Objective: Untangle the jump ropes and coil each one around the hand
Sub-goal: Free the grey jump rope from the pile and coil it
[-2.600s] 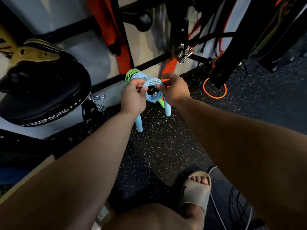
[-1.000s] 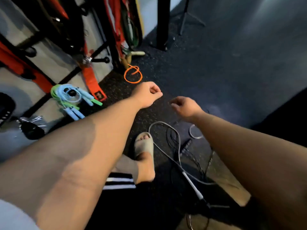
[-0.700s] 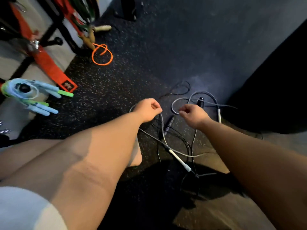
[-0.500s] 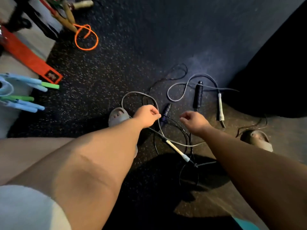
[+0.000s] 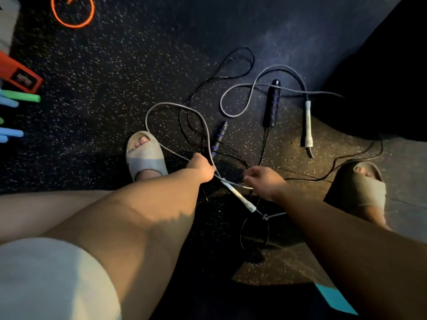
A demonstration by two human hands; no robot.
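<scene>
On the speckled floor (image 5: 138, 65), between the feet: tangled jump ropes (image 5: 218, 137), one grey rope (image 5: 308, 121) with white handles, one black rope (image 5: 271, 105) with dark handles. Both arms extended downward. Left hand (image 5: 201, 168): fingers curled against the grey cord. Right hand (image 5: 265, 181): fingers curled over crossing cords. Whether either actually grips: cannot tell.

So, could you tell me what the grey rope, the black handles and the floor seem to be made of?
Grey rope: probably plastic-coated cord, smooth with a slight sheen, and it holds springy loops. Black handles: they look like ribbed foam or rubber grips with purple rings and a matte finish, but it is too dim to be sure. Floor: it looks like rubber gym matting, dark and matte with pale speckles.
</scene>
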